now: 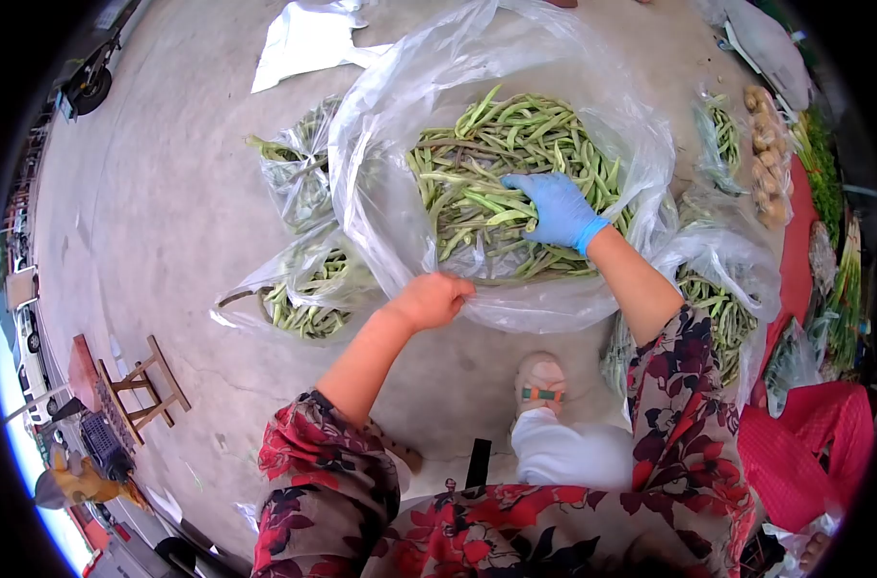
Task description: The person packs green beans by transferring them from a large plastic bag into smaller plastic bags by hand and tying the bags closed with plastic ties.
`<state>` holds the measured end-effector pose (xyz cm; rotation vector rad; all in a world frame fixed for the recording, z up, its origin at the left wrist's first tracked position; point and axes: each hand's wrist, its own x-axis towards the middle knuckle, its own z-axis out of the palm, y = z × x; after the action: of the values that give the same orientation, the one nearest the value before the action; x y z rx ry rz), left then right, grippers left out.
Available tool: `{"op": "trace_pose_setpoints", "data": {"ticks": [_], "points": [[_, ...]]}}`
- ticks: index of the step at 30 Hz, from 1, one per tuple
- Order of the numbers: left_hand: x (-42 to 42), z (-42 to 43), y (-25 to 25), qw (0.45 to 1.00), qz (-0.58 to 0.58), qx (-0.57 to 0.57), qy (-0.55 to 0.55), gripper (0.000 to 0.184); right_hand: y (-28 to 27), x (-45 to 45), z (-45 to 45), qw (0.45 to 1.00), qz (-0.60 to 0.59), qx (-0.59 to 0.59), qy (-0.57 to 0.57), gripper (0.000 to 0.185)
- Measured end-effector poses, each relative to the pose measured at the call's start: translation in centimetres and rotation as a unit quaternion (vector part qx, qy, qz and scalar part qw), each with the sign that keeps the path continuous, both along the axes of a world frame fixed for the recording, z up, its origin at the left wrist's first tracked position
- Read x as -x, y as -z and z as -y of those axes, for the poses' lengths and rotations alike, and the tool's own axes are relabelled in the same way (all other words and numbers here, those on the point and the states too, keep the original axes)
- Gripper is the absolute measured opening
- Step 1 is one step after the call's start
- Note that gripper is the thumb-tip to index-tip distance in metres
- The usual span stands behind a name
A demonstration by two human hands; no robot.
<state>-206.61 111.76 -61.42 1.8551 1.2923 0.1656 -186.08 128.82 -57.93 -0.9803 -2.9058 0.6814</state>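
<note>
Green beans [515, 135], long, flattened and slightly curved, some browned, fill a wide, wrinkled clear plastic bag [380, 106] spread open on smooth gray pavement [188, 241] at upper center of the frame. The right hand [559, 212], in a thin blue glove, reaches into the pile from the lower right, palm down, fingers pointing left and thumb apart below them, with beans between; whether they are firmly gripped cannot be told. The bare left hand [433, 301], knuckles up and fingers curled, clenches the bag's lower rim at center, its forearm slanting up from lower left. Both forearms emerge from loose floral sleeves [684, 385] in red, black and beige. Smaller, crumpled clear bags of beans [313, 294] lie just beside the big one at left, with more bagged beans [718, 308] at right. Round, tan potatoes [769, 159] bulge in a bag at upper right, near leafy greens [819, 169]. White sheeting [308, 43] lies at upper left; a wooden stool [154, 390] is at lower left.
</note>
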Motion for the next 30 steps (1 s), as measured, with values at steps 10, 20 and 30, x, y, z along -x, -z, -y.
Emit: {"op": "trace_pose_setpoints", "data": {"ticks": [10, 20, 30], "points": [[2.8, -1.5, -10.6, 0.988, -0.031, -0.14, 0.062, 0.026, -5.9, -3.6, -0.5, 0.856, -0.376, 0.289, 0.206, 0.067], [14.9, 6.5, -14.3, 0.955, -0.016, -0.153, -0.253, 0.031, -7.8, -2.2, 0.8, 0.827, -0.411, 0.304, 0.233, 0.05], [25.0, 15.6, -4.1, 0.715, -0.218, -0.17, -0.642, 0.083, -17.8, 10.2, 5.7, 0.809, -0.44, 0.379, 0.094, 0.067]]}}
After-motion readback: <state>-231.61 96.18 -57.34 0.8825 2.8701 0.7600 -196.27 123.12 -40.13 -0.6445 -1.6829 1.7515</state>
